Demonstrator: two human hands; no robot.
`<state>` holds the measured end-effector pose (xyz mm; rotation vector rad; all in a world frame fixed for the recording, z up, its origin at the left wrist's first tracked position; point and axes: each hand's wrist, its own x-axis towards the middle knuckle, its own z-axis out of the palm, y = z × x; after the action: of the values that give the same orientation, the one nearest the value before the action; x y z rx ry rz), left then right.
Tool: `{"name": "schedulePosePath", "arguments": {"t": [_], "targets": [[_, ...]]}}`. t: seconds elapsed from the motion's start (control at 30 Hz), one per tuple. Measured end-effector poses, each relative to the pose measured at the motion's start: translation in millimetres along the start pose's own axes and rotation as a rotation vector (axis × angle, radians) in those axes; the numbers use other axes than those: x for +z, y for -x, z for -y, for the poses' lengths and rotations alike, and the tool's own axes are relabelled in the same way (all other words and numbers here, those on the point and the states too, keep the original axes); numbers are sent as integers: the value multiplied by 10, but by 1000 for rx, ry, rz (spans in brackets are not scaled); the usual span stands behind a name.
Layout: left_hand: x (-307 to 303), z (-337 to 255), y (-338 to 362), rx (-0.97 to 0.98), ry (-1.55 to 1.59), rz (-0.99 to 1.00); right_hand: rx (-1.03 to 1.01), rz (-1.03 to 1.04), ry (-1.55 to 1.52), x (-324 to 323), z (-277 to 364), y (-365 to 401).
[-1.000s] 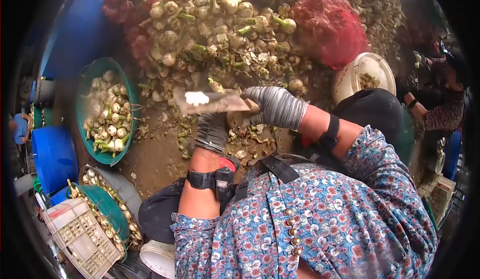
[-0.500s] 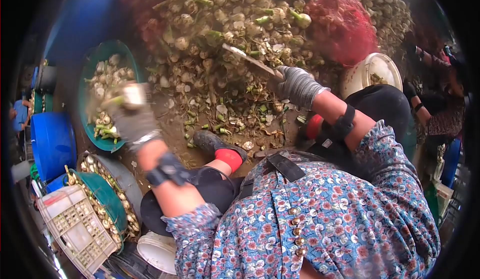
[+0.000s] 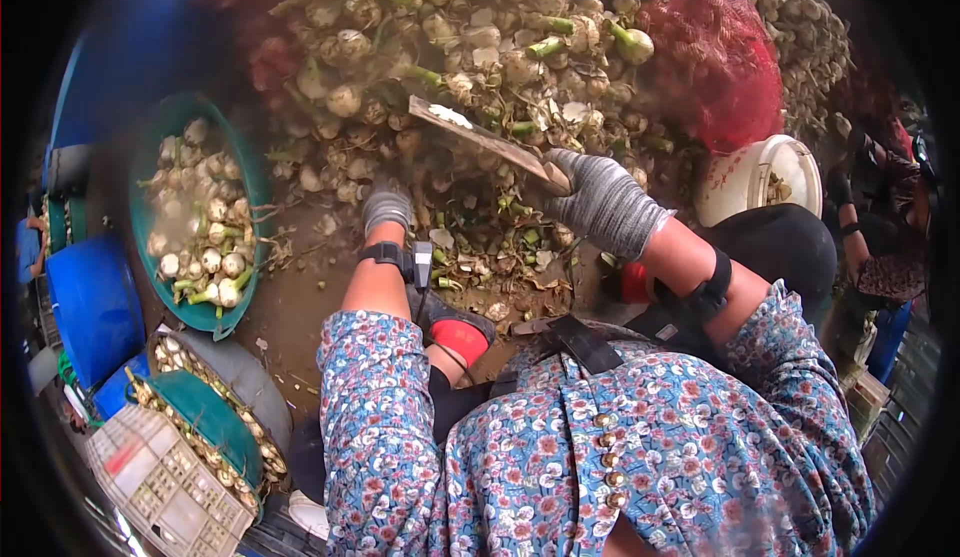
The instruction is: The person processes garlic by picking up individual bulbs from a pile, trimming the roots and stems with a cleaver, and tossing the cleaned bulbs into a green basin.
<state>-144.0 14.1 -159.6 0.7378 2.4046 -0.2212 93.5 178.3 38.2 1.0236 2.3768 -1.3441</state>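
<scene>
My right hand (image 3: 610,202), in a grey knitted glove, is wrapped round the handle of a wide knife (image 3: 480,137), whose blade points to the upper left over the heap. A pale scrap sticks to the blade. My gloved left hand (image 3: 387,205) reaches to the near left edge of the heap of garlic bulbs (image 3: 345,102); its fingers are hidden from view. Left of it stands a green oval basin (image 3: 262,197) with bulbs (image 3: 212,237) in it, some with green stems. Cut stems and peelings (image 3: 520,242) lie below the knife.
A red mesh sack (image 3: 715,67) and a white bucket (image 3: 760,179) stand at the right. Blue tubs (image 3: 95,297), a pale crate (image 3: 165,477) and another green basin (image 3: 210,412) are at the left. A co-worker's arm (image 3: 855,247) shows at the far right.
My left hand has moved from over the green basin rightward to the heap; the bulb seen in it is no longer visible there. The knife remains in my right hand.
</scene>
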Motion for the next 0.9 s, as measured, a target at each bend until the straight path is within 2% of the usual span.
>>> {"name": "schedulePosePath", "arguments": {"t": [0.03,0.13,0.17,0.27,0.33,0.4,0.43,0.53,0.67,0.7,0.73,0.77,0.8,0.83,0.9], "targets": [[247,38,-113,-7,-18,28,29,-4,-4,-9,-50,-28],[873,251,-201,-122,-15,-76,33,-33,-37,-24,-169,-62],[1378,450,-524,-181,110,32,10,-38,-39,-21,-214,-66],[1547,736,-450,-386,1419,229,20,5,25,43,-342,-14],[1183,563,-110,-384,2008,321,30,29,41,0,-255,81],[520,219,394,-258,2294,398,7,48,137,-38,-189,198],[387,139,508,-110,2324,438,-11,31,104,-25,-183,253],[-16,-162,901,117,2360,606,-45,-12,80,7,-217,421],[-127,-379,1195,274,2062,506,-70,-91,-75,-67,-141,668],[-110,-437,1178,399,1959,548,-147,-148,-97,-84,-137,733],[-58,-497,1126,383,1774,551,-225,-204,-114,-102,-139,794],[-317,-922,1473,313,1867,491,-256,-244,-128,-176,-95,932],[167,-922,956,757,1820,744,-276,-199,-211,-305,-50,1072],[-112,-1105,1229,641,1748,643,-229,-150,-210,-380,-2,1154],[-338,-1671,1567,654,1605,541,-305,-257,-280,-538,-25,1329]]}}
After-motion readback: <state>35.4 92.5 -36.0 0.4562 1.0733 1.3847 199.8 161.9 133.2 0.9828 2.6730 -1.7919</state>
